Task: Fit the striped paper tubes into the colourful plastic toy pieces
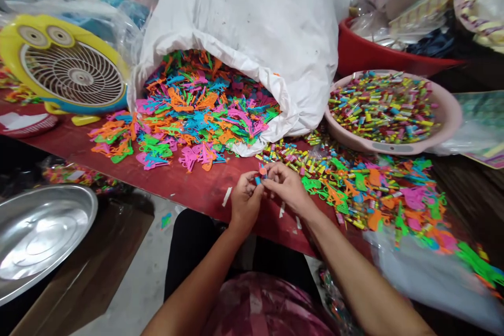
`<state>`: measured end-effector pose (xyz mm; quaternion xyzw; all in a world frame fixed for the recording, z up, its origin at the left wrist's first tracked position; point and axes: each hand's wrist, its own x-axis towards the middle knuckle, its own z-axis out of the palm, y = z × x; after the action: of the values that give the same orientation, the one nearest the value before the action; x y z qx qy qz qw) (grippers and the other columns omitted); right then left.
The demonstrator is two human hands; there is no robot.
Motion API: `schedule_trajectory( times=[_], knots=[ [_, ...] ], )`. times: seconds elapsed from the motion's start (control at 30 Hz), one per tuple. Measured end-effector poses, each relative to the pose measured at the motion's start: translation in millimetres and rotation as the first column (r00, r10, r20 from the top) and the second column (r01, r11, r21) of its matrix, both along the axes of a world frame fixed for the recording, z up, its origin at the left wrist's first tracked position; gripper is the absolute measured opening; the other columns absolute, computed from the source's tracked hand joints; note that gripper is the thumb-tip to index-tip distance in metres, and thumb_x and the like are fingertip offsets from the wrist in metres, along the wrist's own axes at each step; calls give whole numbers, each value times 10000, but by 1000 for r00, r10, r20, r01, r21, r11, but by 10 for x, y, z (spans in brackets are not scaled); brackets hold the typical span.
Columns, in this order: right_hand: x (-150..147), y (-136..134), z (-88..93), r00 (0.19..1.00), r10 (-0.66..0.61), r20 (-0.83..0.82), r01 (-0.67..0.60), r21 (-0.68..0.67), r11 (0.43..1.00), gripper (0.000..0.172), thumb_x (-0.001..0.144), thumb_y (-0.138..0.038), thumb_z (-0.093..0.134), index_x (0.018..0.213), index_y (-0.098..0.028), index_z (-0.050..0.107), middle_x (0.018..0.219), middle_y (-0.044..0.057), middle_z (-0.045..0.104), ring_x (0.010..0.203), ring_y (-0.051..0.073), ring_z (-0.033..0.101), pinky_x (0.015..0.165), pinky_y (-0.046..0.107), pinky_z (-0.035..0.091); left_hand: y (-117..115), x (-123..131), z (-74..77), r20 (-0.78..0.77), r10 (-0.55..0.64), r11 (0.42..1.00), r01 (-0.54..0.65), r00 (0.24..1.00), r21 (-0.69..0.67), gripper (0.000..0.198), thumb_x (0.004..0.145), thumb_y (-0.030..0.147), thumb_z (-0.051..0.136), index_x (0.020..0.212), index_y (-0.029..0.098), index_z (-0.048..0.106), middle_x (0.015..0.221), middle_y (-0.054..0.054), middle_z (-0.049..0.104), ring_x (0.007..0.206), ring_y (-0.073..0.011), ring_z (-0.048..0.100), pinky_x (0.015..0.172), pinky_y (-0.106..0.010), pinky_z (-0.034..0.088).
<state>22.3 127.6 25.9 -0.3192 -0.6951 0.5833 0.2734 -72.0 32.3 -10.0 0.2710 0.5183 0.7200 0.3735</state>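
My left hand (244, 199) and my right hand (287, 186) meet over the front edge of the red table (177, 181). Both pinch one small plastic toy piece (261, 173), orange and blue, between their fingertips. Just behind the hands lies a scatter of small coloured tubes (291, 157). To the right spreads a heap of flat coloured plastic toys (378, 194). A big white sack (255, 26) lies on its side further back, spilling more of the same flat toys (192, 110).
A pink basin (449, 115) full of coloured tubes stands at the right, a red tub (374, 55) behind it. A yellow fan (66, 65) sits at the left. A steel bowl (39, 236) rests low on the left. Clear plastic bag (425, 278) at lower right.
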Motion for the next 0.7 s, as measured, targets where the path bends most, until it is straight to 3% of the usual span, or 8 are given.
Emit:
schedule_trajectory(
  times=[0.07,0.13,0.2,0.33,0.47,0.6,0.7],
  knots=[
    [102,-37,55,1000,21,-10,-20,64,998,271,756,-266,700,999,-214,590,804,-16,645,578,113,584,531,235,473,18,21,39,21,-69,997,69,997,37,322,838,312,666,1109,169,567,696,32,615,596,-89,584,596,-190,455],
    [206,-17,137,998,65,19,-67,102,993,501,802,-249,662,1289,-250,541,813,-14,657,702,147,625,640,265,505,23,22,87,41,-143,988,140,989,66,313,820,310,689,1076,164,582,781,3,653,649,-93,604,640,-204,469],
    [307,43,218,985,157,65,-160,42,986,567,856,-264,596,1412,-251,486,851,12,688,778,171,653,717,300,523,17,8,138,70,-201,978,196,977,74,320,801,323,711,1046,162,583,851,-21,678,687,-101,622,671,-218,476],
    [437,177,290,965,263,3,-254,-251,934,513,903,-340,539,1382,-159,537,821,67,722,717,187,683,692,322,541,-5,-30,213,76,-258,966,256,963,34,341,782,343,734,1024,159,579,836,-25,692,704,-107,616,663,-212,449],
    [447,203,251,971,234,-56,-239,-321,916,495,871,-395,649,1309,-169,600,733,28,689,532,123,591,529,239,470,-10,-48,242,93,-346,938,341,934,69,333,801,350,724,1031,162,575,871,-33,703,724,-112,614,687,-223,448],
    [437,155,184,961,277,9,-266,-245,932,465,859,-427,678,1266,-206,635,772,-2,622,507,77,488,496,214,388,-3,-60,216,98,-365,930,359,926,81,319,809,362,728,1011,163,581,813,-9,664,688,-100,587,648,-207,431],
    [439,130,140,971,220,89,-223,18,975,364,847,-423,694,1142,-210,698,841,15,569,670,114,521,590,235,412,11,-61,156,100,-371,926,361,923,109,358,807,402,727,1038,169,585,842,-13,657,705,-105,587,665,-212,443]
  ],
)
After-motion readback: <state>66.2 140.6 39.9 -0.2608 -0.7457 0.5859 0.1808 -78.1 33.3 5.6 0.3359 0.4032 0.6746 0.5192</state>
